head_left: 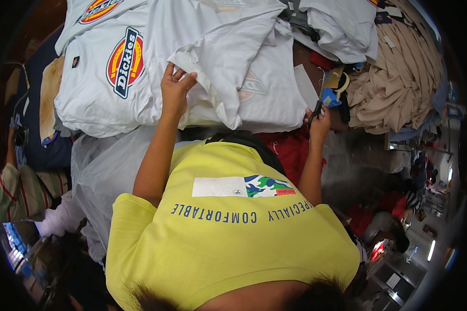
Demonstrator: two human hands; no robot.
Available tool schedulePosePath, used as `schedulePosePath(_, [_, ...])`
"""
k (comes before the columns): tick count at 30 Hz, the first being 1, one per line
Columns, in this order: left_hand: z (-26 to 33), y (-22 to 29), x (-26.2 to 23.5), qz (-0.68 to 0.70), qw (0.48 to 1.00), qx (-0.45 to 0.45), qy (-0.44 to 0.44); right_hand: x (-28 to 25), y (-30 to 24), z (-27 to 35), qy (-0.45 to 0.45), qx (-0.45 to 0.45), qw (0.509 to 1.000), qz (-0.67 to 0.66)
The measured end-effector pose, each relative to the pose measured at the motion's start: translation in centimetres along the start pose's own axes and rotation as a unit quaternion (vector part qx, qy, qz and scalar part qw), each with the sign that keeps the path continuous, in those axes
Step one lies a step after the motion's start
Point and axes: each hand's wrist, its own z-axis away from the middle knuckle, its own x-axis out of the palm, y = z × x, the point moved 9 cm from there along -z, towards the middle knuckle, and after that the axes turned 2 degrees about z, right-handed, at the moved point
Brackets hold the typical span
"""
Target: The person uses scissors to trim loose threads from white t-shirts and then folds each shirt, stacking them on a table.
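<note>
The thin white knit T-shirt (220, 57) lay spread out ahead, its loose edge lifted and pinched by the left hand (175, 92) between thumb and fingers. Probably light and limp, it seemed best gripped there — the right hand's (320, 122) fingers curled around black-handled scissors (315, 112).

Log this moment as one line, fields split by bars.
left hand: fingers holding white shirt | right hand: holding black scissors | nearby: tape roll, tan fabric pile
</note>
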Motion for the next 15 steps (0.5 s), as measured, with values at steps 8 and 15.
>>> schedulePosePath(8, [14.8, -8.5, 20.9, -0.285, 0.71, 0.113, -0.634, -1.6, 0.1, -1.9, 0.029, -0.005, 0.993, -0.115])
schedulePosePath(15, [8.7, -7.7, 6.2, -0.458, 0.807, 0.061, -0.368, -2.0, 1.2, -3.2, 0.026, -0.086, 0.958, 0.273])
